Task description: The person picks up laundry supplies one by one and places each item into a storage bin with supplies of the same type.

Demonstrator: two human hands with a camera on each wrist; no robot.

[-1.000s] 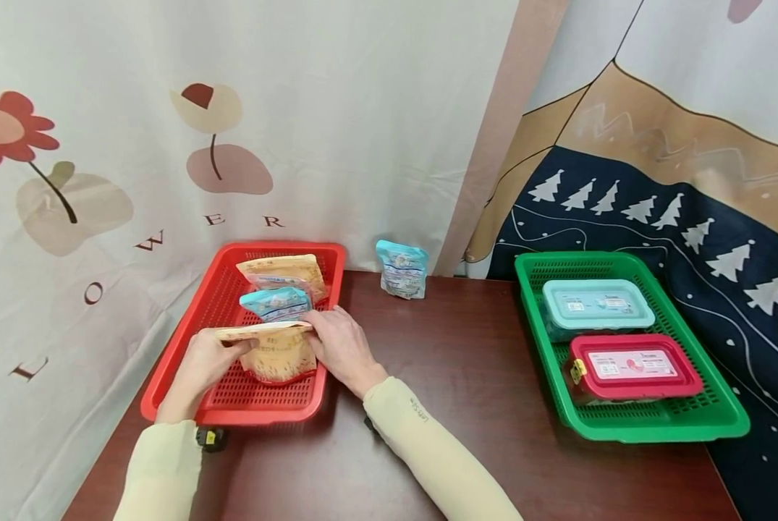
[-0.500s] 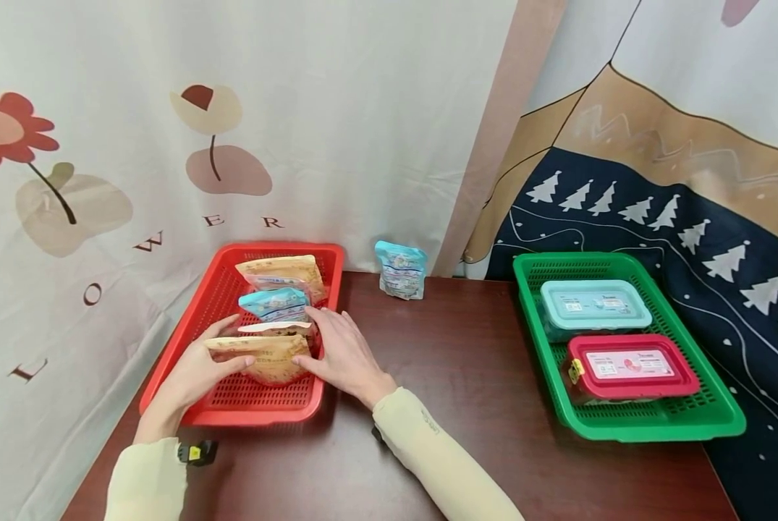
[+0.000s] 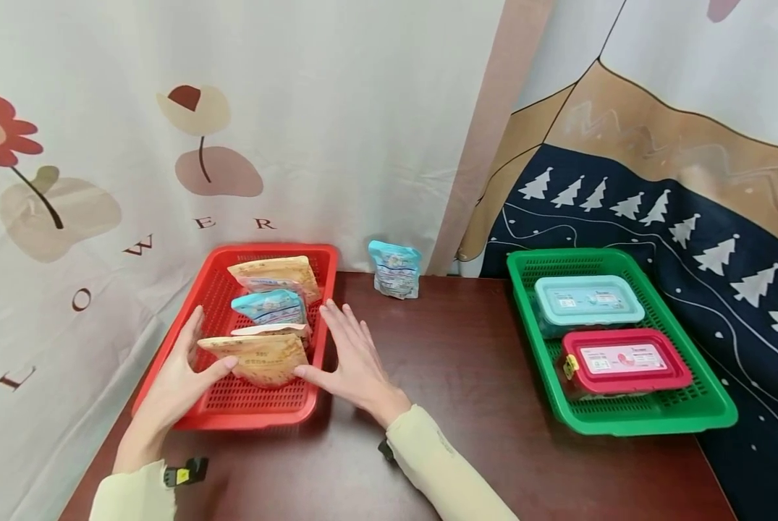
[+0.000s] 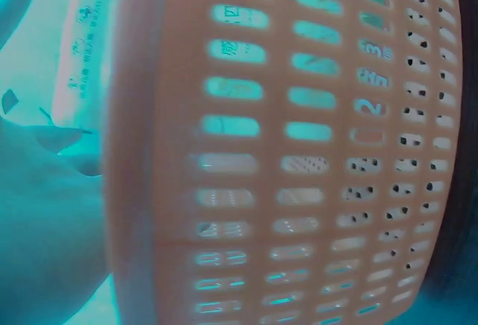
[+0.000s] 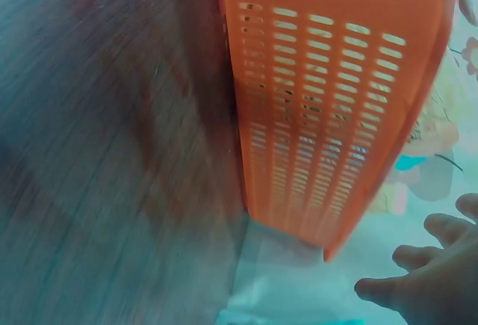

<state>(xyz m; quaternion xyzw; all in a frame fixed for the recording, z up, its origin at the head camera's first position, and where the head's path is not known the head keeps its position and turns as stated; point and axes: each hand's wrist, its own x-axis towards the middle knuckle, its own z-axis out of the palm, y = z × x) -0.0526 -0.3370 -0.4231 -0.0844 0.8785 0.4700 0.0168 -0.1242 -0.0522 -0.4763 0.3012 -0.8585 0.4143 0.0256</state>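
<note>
In the head view, a red plastic basket (image 3: pixel 245 420) holds a row of stand-up pouches. The front one is a tan pouch (image 3: pixel 268 359); behind it come a white-topped pouch (image 3: pixel 271 330), a blue pouch (image 3: pixel 273 308) and another tan pouch (image 3: pixel 291 273). My left hand (image 3: pixel 176 380) is over the basket's left side, fingers spread, its thumb at the front pouch's left part. My right hand (image 3: pixel 359 369) hovers by the right rim with straight fingers, thumb tip beside the front pouch's right edge. Whether either thumb touches cannot be told. The right wrist view shows my right hand (image 5: pixel 429 284) outside the basket wall (image 5: pixel 321 116).
Beyond the red basket, a blue pouch (image 3: pixel 395 270) stands upright by the curtain. A green basket (image 3: pixel 662 421) at the right holds a light-blue-lidded box (image 3: pixel 590 302) and a red-lidded box (image 3: pixel 626 362). The brown table (image 3: pixel 441 376) lies between the baskets.
Both hands have let go of the front tan pouch's top edge and opened outward. The pouch now leans in the basket, and the white-topped pouch behind it shows. The view has shifted slightly.
</note>
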